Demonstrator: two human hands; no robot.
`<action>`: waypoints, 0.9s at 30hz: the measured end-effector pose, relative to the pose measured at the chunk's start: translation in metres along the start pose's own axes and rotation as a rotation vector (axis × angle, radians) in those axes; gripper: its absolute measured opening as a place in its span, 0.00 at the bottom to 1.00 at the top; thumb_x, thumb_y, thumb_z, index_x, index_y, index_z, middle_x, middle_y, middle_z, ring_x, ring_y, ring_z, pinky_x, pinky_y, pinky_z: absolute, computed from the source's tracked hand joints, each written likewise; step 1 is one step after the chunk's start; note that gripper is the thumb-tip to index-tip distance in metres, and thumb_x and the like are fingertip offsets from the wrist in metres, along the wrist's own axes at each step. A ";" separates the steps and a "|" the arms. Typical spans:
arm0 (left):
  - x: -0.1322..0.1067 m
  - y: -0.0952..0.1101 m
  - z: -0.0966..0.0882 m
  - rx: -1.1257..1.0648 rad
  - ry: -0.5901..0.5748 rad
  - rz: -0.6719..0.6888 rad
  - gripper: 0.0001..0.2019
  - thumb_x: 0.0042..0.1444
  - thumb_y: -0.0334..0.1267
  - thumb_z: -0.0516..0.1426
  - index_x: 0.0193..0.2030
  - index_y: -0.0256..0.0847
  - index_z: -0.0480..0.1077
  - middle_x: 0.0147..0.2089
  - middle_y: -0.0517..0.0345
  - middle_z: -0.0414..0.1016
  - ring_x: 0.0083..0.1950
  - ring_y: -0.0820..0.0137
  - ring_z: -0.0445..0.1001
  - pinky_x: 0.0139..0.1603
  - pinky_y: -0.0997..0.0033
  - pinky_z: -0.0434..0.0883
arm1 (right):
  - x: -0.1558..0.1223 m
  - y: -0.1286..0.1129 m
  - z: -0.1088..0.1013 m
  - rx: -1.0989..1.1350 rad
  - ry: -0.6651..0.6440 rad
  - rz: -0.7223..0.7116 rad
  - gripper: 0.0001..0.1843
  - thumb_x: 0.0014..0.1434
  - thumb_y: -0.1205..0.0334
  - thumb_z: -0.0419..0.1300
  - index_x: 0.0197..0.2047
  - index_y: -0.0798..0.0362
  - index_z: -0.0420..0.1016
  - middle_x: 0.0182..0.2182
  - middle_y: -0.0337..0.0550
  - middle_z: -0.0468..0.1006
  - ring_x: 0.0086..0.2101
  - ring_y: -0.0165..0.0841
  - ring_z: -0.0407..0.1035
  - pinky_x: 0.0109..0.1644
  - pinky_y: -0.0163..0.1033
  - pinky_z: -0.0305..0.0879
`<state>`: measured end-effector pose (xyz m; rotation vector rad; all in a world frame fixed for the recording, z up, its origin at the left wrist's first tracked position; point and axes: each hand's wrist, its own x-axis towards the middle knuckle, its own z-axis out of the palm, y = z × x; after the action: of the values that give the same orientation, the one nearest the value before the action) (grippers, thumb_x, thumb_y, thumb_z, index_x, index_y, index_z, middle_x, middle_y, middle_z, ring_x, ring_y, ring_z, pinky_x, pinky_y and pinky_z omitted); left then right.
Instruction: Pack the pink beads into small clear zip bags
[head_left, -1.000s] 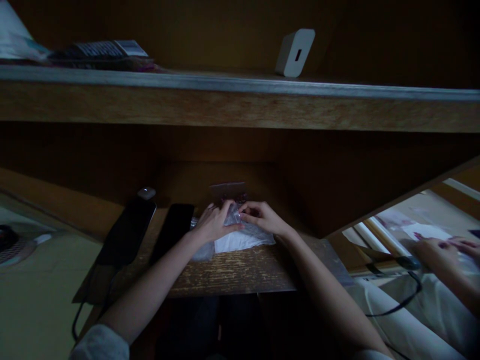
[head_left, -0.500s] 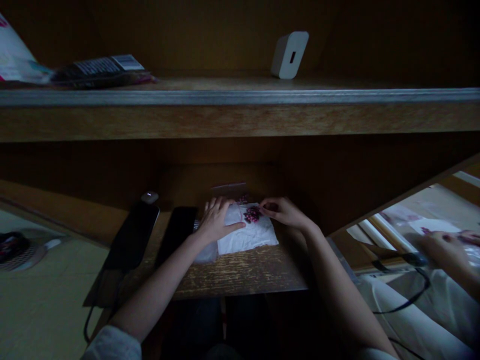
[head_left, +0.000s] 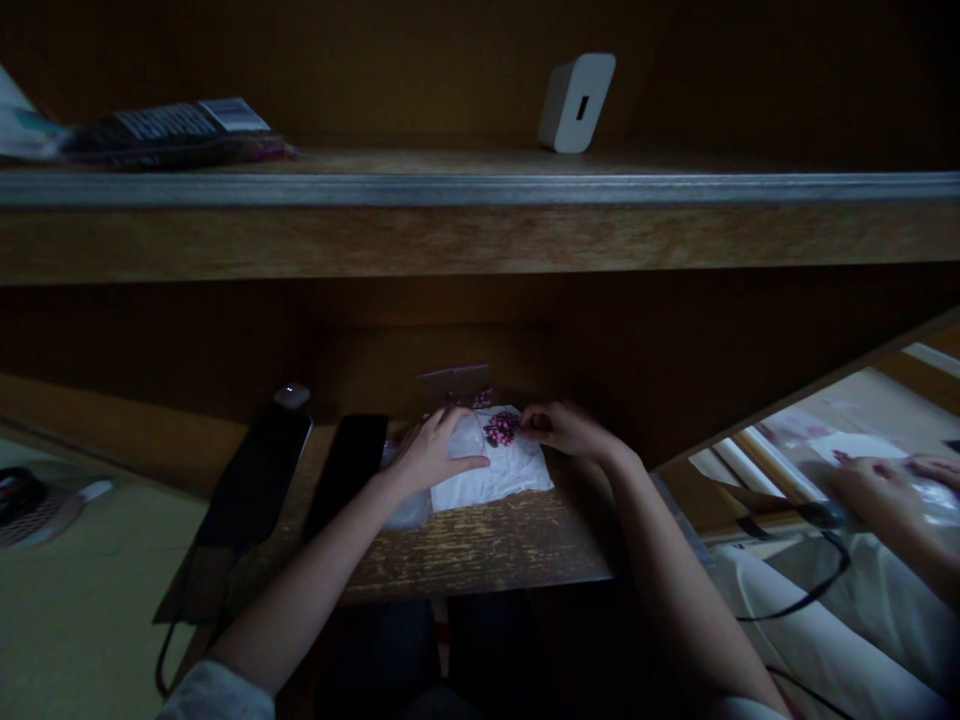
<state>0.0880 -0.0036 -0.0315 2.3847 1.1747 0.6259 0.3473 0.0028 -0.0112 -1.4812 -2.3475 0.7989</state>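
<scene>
On the wooden desk (head_left: 465,550) lies a white packet (head_left: 491,478), with a dark pink cluster of small pieces (head_left: 501,429) on top of it. My left hand (head_left: 435,452) presses on a bunched transparent plastic bag (head_left: 466,437) at the packet's left side. My right hand (head_left: 566,430) sits just right of the cluster, its fingertips drawn together at the packet's upper edge. Anything between those fingertips is too dark to make out. A small flat card (head_left: 454,385) stands behind the packet.
Left of my hands lie a black phone (head_left: 346,470) and a black tablet (head_left: 255,465) with a small white device (head_left: 292,396) at its end. A co-worker's hands (head_left: 877,488) handle white sheets at the right, near a black cable (head_left: 795,603). A wooden shelf (head_left: 480,190) runs overhead.
My hands have parted since the oldest frame, with the right hand moving right and the pink cluster now showing on the white packet. The left hand stays on the plastic.
</scene>
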 end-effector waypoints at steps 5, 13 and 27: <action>0.000 0.000 0.000 -0.023 -0.004 -0.023 0.30 0.49 0.57 0.58 0.53 0.42 0.59 0.47 0.50 0.70 0.46 0.60 0.71 0.43 0.60 0.69 | -0.001 -0.017 0.000 0.254 0.078 -0.100 0.13 0.60 0.54 0.54 0.36 0.55 0.73 0.32 0.43 0.75 0.32 0.31 0.67 0.37 0.35 0.62; 0.002 0.001 0.002 -0.069 -0.014 -0.037 0.28 0.48 0.55 0.60 0.51 0.43 0.60 0.40 0.54 0.70 0.43 0.61 0.71 0.39 0.64 0.68 | 0.008 -0.052 0.023 0.273 0.182 -0.215 0.15 0.61 0.52 0.54 0.38 0.54 0.75 0.33 0.42 0.77 0.31 0.31 0.69 0.36 0.33 0.62; 0.000 0.001 0.002 -0.049 -0.007 -0.016 0.26 0.48 0.54 0.61 0.49 0.45 0.60 0.40 0.57 0.69 0.37 0.66 0.69 0.36 0.68 0.64 | 0.003 0.017 0.003 -0.077 0.117 0.022 0.12 0.59 0.55 0.55 0.40 0.50 0.76 0.31 0.42 0.79 0.28 0.30 0.69 0.30 0.33 0.57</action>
<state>0.0895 -0.0039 -0.0326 2.3330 1.1607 0.6330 0.3574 0.0105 -0.0239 -1.5437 -2.3027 0.6152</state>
